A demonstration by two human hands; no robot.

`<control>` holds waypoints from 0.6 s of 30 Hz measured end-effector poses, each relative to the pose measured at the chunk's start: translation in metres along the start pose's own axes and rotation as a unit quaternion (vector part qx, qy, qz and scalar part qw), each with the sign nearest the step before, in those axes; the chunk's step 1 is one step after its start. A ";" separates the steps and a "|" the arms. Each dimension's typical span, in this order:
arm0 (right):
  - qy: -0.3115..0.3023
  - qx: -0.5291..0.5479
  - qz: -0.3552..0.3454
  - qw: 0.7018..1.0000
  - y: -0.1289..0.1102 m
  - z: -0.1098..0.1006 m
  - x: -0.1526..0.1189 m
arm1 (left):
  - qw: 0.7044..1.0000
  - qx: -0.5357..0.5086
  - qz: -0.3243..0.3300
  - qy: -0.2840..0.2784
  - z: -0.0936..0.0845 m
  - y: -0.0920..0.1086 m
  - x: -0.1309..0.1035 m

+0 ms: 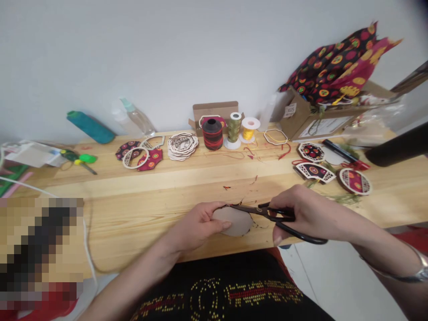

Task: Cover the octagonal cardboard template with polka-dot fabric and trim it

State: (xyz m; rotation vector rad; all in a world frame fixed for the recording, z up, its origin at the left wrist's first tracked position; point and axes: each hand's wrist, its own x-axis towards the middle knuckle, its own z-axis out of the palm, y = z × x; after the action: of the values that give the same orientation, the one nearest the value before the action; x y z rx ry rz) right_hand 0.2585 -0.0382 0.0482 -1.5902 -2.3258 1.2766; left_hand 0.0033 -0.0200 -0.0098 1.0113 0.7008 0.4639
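Note:
Between the thumb and fingers of my left hand [200, 223] is a rounded grey piece [236, 221] with a dark edge, held just above the wooden table near its front. My right hand [301, 216] is closed around the handles of black scissors [279, 215]. The scissor blades point left and lie along the upper edge of the grey piece, close to my left fingertips. Small dark and red scraps [227, 187] lie on the table behind the piece.
On the wooden table [133, 196], thread spools [212, 136] stand before a small cardboard box. Wooden frames with patterned fabric [354, 181] lie at right, stacked wooden pieces [182, 146] at back. A cardboard box [310, 118] holds fabric. A white cable [86, 240] runs at left.

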 end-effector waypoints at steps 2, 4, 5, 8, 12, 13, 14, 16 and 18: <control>0.003 -0.015 -0.007 1.000 0.000 0.000 0.001 | 1.000 0.013 -0.001 -0.008 0.001 0.001 0.000; 0.008 -0.031 -0.016 0.999 0.001 0.001 0.001 | 1.000 0.025 -0.002 -0.014 0.002 0.002 0.001; 0.010 -0.039 -0.020 0.999 0.001 0.001 0.001 | 0.999 0.031 -0.002 -0.017 0.003 0.003 0.001; 0.013 -0.059 -0.035 0.998 0.001 0.001 0.000 | 0.998 0.052 -0.008 -0.023 0.002 0.002 0.001; 0.019 -0.069 -0.047 0.996 -0.001 -0.001 -0.001 | 0.997 0.068 -0.009 -0.024 0.001 0.001 0.000; 0.021 -0.070 -0.048 0.996 -0.002 -0.001 -0.001 | 0.997 0.070 -0.007 -0.024 0.002 0.001 0.000; 0.023 -0.069 -0.048 0.996 -0.003 -0.001 -0.001 | 0.997 0.072 -0.006 -0.022 0.002 0.001 0.000; 0.025 -0.065 -0.046 0.996 -0.004 -0.001 -0.001 | 0.997 0.077 -0.007 -0.023 0.002 0.002 -0.001; 0.021 -0.057 -0.039 0.997 -0.004 -0.001 -0.002 | 0.997 0.079 -0.011 -0.024 0.002 0.002 -0.001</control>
State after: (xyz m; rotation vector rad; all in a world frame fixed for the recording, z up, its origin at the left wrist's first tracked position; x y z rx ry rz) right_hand 0.2562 -0.0395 0.0521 -1.5247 -2.4477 1.1031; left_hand 0.0042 -0.0208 -0.0074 1.1592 0.7127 0.3680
